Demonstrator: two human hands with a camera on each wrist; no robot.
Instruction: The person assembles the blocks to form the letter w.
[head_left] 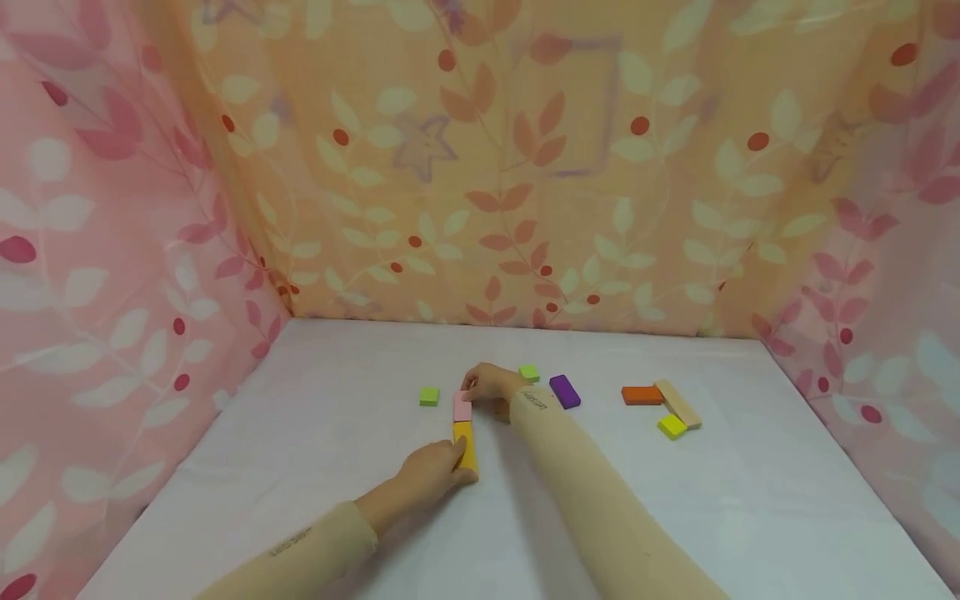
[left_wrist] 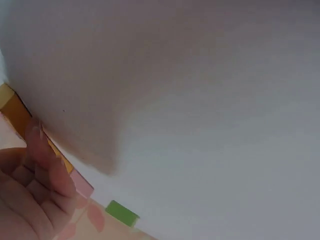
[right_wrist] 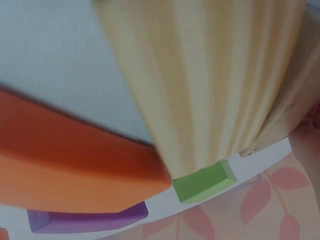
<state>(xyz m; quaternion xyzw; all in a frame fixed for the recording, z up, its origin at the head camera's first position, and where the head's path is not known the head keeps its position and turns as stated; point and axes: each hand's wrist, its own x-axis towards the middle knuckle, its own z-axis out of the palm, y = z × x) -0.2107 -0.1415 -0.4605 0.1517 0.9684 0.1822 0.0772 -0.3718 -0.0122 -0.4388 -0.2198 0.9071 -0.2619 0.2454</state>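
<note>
A yellow-orange block and a pink block lie end to end on the white table. My left hand pinches the yellow-orange block near its close end, thumb along the top. The left wrist view shows the fingers beside the yellow-orange block, with the pink block beyond them. At the far end of the pink block, my right hand pinches it between curled fingers. Close to the right wrist camera are an orange block and a pale striped wooden piece.
Left of the pink block is a green block; another green block lies behind the right wrist, near a purple block. Farther right sit an orange-red block, a plain wooden block and a yellow block. Flowered cloth surrounds the table.
</note>
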